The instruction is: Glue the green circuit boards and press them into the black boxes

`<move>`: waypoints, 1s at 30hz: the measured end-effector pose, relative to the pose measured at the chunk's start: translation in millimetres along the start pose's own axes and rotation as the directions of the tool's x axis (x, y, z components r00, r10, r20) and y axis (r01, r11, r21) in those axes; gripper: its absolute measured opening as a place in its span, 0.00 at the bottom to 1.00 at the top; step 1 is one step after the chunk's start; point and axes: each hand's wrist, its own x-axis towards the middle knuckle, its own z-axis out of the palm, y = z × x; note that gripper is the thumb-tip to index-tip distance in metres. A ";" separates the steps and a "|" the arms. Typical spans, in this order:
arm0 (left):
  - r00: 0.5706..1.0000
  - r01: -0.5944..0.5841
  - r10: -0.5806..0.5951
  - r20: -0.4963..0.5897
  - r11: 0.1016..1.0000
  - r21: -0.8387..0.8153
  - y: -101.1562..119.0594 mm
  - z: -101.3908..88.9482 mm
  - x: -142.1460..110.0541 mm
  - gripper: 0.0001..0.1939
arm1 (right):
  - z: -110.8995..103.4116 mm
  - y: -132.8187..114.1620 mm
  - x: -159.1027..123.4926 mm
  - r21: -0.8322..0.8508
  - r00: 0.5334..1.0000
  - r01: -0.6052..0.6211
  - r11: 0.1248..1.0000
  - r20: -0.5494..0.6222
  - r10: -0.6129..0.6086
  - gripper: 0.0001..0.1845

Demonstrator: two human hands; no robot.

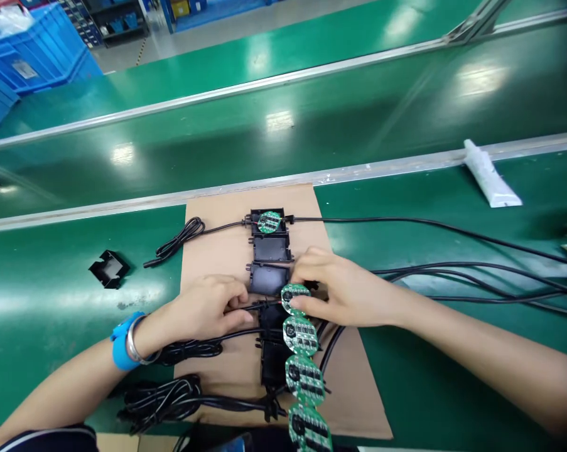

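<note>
My right hand (346, 285) pinches the top round green circuit board (292, 295), thumb on its face. More round boards (304, 380) hang below it in a chain towards me. My left hand (212, 307) is closed at a black cable (251, 307), thumb and forefinger by the cable's end next to the boards. A row of black plastic housings runs between my hands. The open housing (269, 278) near my right fingertips shows a bare inside. In the farthest housing lies a round board (269, 221) with cables leaving both sides. The lower housings (274, 361) are partly hidden by the chain.
Brown cardboard (221, 251) lies under the work on the green bench. Coiled black cables (163, 402) are at the left, long cables (453, 270) at the right. A small black cover (110, 270), a white tube (490, 172) and blue crates (38, 50) lie farther out.
</note>
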 end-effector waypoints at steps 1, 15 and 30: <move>1.000 0.010 -0.010 0.011 1.000 0.016 1.5 2.8 -1.6 0.06 | 4.1 -3.1 -2.7 0.028 1.000 0.013 1.000 -0.005 -0.013 0.09; 0.940 0.106 -0.022 -0.342 0.968 0.229 -8.2 -31.8 17.1 0.11 | -11.6 13.6 2.5 0.070 0.978 -0.061 0.996 -0.193 0.073 0.21; 0.949 0.159 0.010 -0.314 0.848 0.506 -33.5 -22.4 28.3 0.14 | 6.7 53.4 0.5 -0.462 0.959 -0.089 0.882 -0.278 -0.049 0.16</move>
